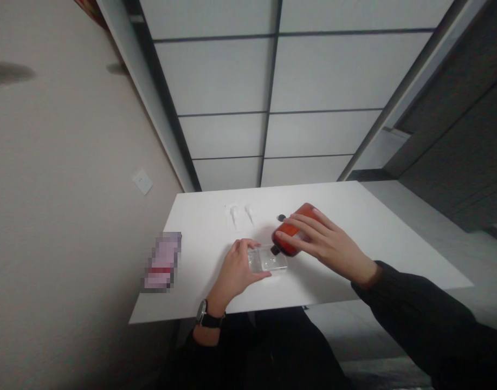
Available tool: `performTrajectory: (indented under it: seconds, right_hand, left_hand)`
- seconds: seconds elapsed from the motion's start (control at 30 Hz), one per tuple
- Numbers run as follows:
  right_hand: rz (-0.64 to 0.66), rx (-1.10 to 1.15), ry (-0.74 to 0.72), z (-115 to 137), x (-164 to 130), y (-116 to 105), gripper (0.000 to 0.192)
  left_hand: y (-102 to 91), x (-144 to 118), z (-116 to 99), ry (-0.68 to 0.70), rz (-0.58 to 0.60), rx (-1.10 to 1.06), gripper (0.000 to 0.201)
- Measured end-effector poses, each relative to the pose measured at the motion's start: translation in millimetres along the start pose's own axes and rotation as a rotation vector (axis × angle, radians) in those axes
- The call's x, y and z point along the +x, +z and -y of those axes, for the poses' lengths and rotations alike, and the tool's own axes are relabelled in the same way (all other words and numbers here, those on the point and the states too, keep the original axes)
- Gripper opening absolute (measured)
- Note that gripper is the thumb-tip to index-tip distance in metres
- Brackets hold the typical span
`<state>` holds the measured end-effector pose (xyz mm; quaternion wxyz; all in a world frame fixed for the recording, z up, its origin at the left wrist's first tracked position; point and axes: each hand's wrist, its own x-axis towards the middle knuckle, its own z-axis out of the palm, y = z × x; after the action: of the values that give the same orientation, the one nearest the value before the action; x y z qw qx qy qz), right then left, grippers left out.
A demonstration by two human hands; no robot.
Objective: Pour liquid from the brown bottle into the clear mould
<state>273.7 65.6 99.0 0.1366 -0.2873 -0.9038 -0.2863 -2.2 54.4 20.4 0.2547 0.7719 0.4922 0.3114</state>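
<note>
My right hand [325,241] grips an orange-red bottle [294,230], tipped on its side with its dark mouth down over a small clear container [268,260]. My left hand [236,268] holds that clear container steady on the white table [346,227], fingers around its left side. A small dark cap [281,218] lies on the table just behind the bottle. My left wrist wears a black watch.
Two small white packets [240,215] lie further back on the table. A blurred pink-and-white object [162,261] sits at the table's left edge. A beige wall with a socket plate [142,181] runs along the left; frosted panels stand behind the table.
</note>
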Motion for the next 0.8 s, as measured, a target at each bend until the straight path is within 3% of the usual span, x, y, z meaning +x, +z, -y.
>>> performTrajectory:
  seconds: [0.13, 0.43, 0.8]
  right_hand:
    - [-0.035, 0.043, -0.020, -0.7, 6.1, 1.2, 0.064]
    - [-0.017, -0.083, -0.156, -4.3, 29.6, -19.6, 0.045]
    - [-0.054, -0.106, -0.268, -2.8, 51.4, -16.3, 0.021]
  left_hand:
    - [0.2, 0.0, 1.2, 0.006, -0.005, 0.007, 0.072]
    - [-1.4, 0.7, 3.2, 0.031, -0.012, 0.042, 0.069]
    - [-4.9, 4.6, 6.9, 0.107, -0.006, 0.134, 0.064]
